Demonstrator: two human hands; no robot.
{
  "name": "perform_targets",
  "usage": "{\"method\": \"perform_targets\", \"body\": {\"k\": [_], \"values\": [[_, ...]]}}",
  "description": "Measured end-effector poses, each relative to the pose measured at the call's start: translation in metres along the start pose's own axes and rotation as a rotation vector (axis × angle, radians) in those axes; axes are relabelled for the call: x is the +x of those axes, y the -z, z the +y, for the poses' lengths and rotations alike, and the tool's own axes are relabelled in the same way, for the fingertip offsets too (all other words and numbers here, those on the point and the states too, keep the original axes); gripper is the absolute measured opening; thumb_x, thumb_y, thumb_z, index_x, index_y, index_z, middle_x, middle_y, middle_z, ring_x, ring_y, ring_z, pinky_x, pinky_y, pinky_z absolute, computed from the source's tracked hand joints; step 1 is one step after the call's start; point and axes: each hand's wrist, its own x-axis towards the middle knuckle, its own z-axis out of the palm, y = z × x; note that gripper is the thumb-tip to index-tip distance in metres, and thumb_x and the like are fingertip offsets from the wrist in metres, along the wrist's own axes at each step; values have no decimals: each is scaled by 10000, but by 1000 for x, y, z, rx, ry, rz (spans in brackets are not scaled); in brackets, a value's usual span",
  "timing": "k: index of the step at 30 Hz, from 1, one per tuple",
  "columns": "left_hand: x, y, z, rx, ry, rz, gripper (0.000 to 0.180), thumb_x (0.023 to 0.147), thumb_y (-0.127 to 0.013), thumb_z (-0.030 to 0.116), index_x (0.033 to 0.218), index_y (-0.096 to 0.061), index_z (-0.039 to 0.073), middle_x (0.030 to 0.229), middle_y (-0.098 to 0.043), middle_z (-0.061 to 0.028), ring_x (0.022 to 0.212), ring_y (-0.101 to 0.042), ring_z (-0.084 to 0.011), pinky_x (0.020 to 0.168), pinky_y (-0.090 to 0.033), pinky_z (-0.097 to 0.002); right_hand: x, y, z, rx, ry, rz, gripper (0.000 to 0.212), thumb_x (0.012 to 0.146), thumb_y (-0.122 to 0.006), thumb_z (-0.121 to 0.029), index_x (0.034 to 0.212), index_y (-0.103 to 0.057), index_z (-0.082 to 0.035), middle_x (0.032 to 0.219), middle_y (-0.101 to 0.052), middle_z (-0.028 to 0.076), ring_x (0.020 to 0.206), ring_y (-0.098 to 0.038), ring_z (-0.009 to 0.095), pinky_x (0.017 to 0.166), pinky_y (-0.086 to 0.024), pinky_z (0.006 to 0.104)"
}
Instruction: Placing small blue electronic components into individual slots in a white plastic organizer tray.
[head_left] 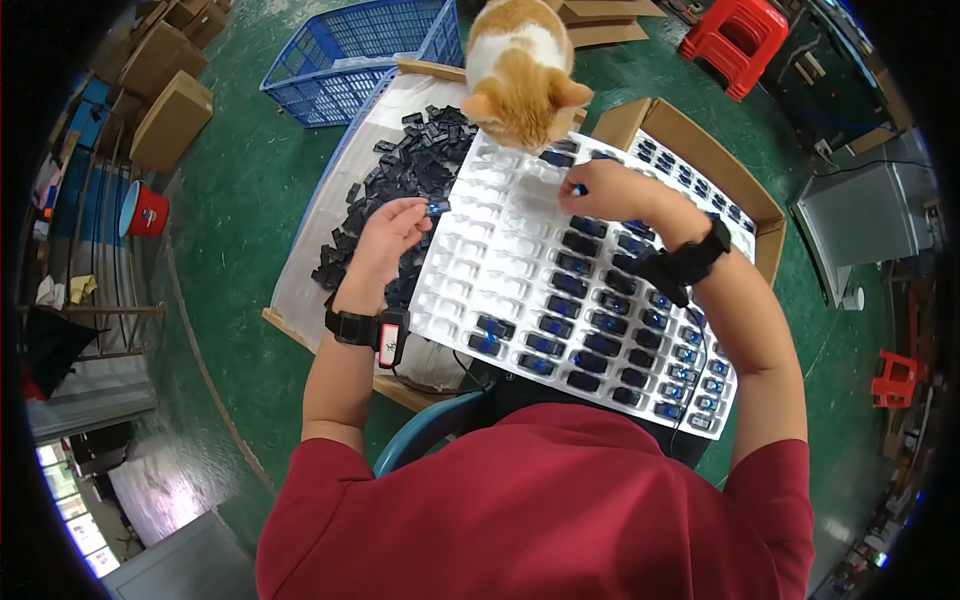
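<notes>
Lead: Head view. Report the hands first.

Inspector: The left hand (392,235) pinches a small dark unit (437,209) between thumb and fingers, at the left edge of the white tray (480,235). The right hand (605,190) is above the tray's upper part, fingers drawn together. A small blue-lit item (580,189) shows at its fingertips; its kind cannot be told.

Lead: Where is the remaining stock?

Inspector: A loose heap of dark units (425,165) lies left of the tray, on the pale-lined desk (322,228). The tray's right-hand columns are largely filled. Its left-hand columns are mostly vacant, save a pair of units near the lower edge.

Lead: Step in hand?

Inspector: In my judgement, loading units into the pockets, part done.

Lead: What does the next move call for?

Inspector: Likely bringing the left hand's unit over a vacant pocket, lining it up with the recess, and seating it flat without disturbing neighbours.

Lead: Any hazard?

Inspector: A cat (520,75) has its head at the tray's far edge. A nudge could shift the tray.
</notes>
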Motion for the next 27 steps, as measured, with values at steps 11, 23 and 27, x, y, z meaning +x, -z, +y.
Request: {"method": "perform_targets", "body": {"k": [11,23,27], "values": [[-14,-18,-2,-40,11,-65,209,874,-605,159,1037,-600,28,860,-601,-9,786,-557,-85,670,-441,-211,-14,67,-6,-63,-138,-37,234,823,-598,-226,876,-646,-3,789,-649,138,698,-615,238,652,-475,337],[-20,-21,-3,-19,-10,-61,210,858,-613,114,1016,-598,-24,836,-595,-26,762,-547,-88,679,-442,-199,-8,236,84,-416,-297,598,296,809,-626,-301,798,-626,-5,716,-627,117,656,-582,194,602,-466,347],[-31,-20,7,-10,-14,-73,190,858,-613,102,1007,-602,-16,851,-597,-29,770,-542,-83,684,-434,-193,-48,127,48,-262,-200,-11,277,814,-622,-264,839,-634,12,728,-628,123,668,-574,184,633,-461,322]]}}
